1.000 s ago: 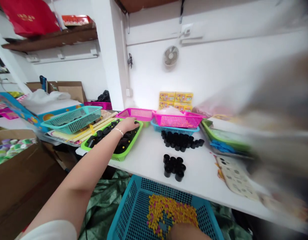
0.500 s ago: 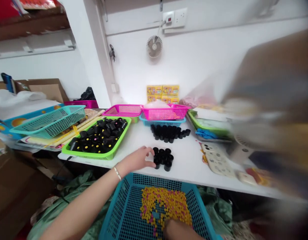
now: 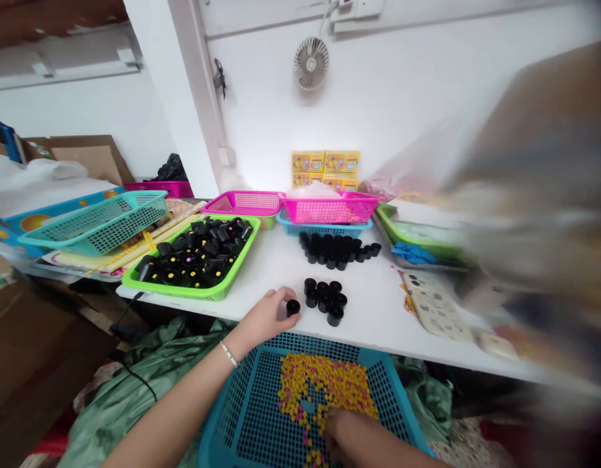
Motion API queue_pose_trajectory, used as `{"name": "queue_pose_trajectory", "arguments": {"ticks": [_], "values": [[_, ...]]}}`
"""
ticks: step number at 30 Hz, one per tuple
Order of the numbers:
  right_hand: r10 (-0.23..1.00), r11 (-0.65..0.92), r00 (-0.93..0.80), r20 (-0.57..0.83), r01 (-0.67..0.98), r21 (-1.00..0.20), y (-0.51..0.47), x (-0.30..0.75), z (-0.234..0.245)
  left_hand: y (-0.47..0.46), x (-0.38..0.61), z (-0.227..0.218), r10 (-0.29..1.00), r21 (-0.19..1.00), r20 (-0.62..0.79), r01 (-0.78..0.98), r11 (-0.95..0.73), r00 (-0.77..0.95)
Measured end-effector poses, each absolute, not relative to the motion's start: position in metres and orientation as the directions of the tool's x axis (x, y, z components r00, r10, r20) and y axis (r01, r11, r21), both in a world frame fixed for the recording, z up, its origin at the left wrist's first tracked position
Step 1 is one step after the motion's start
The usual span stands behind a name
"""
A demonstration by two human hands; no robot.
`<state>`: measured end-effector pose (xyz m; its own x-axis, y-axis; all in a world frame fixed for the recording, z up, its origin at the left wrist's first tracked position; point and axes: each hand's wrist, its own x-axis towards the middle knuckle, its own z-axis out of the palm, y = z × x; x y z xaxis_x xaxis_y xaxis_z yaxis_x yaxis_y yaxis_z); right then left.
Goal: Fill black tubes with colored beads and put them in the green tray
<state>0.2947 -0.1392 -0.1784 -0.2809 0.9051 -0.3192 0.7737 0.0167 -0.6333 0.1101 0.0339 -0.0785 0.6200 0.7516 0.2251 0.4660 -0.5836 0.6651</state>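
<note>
Between the thumb and fingers of my left hand [image 3: 274,313] is a small black cylindrical cap [image 3: 293,307], its hollow end up, held over the table's front edge. Just right of it, several matching black caps [image 3: 324,298] stand in a loose cluster. My right hand [image 3: 344,426] reaches down into a blue mesh basket [image 3: 242,390] below the table edge, touching a spread of small yellow and pink pieces [image 3: 344,383]. The fingers of that hand are hidden behind its back.
A green basket [image 3: 225,286] of black pieces, some with yellow or pink dots, stands left on the white table [image 3: 369,305]. More black caps [image 3: 337,250] stand in rows before the pink basket [image 3: 330,210]. At right lies a phone [image 3: 437,305]; a large blurred shape [image 3: 534,195] blocks that side.
My left hand has taken a black cap from the left of the cluster and drawn it slightly away. My right hand stays among the small pieces. The view has tilted down.
</note>
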Motion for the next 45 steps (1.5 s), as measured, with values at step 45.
{"name": "queue_pose_trajectory", "arguments": {"ticks": [45], "values": [[0.845,0.455,-0.292,0.447,0.833,-0.316,-0.034,0.267,-0.086,0.062,0.093,-0.101,0.652,0.874,0.169,0.193,-0.446,0.739]]}}
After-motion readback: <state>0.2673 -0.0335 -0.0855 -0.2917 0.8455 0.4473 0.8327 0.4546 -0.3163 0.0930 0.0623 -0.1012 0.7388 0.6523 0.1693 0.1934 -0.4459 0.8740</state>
